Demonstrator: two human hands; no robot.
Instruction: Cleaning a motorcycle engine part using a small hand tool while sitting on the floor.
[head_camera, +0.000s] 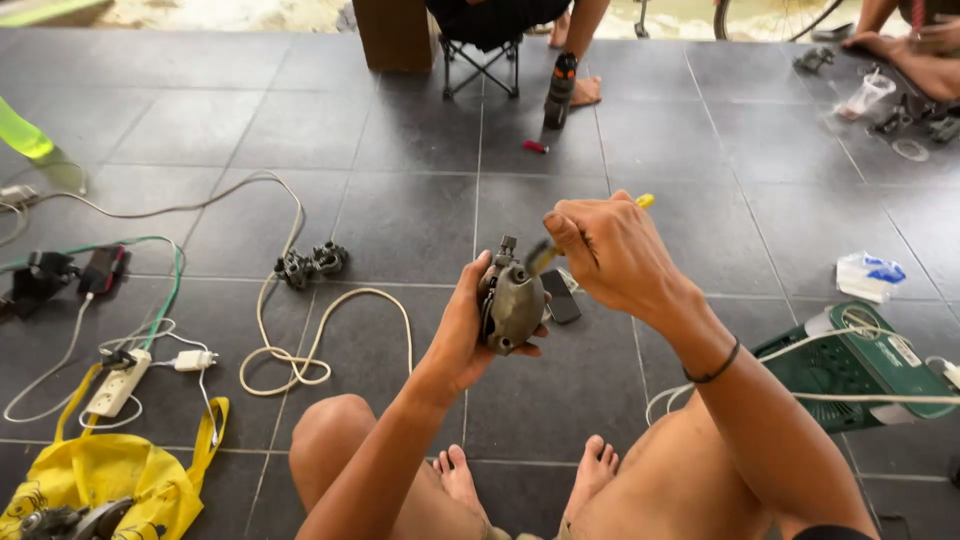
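My left hand (462, 330) grips a rounded grey-green metal part (512, 300) held upright over the tiled floor. My right hand (605, 250) is closed around a tool with a yellow handle end (645, 200); the tool's tip meets the top of the metal part near its small fitting (508, 245). A black band circles my right wrist (715, 368). My bare knees and feet show below the hands.
A dark phone (560, 296) lies on the floor under the hands. Two small metal parts (310, 265) sit to the left among white cables and a power strip (118, 383). A yellow bag (110, 480), a green box (862, 365), a folding stool (482, 60) and other people's feet surround me.
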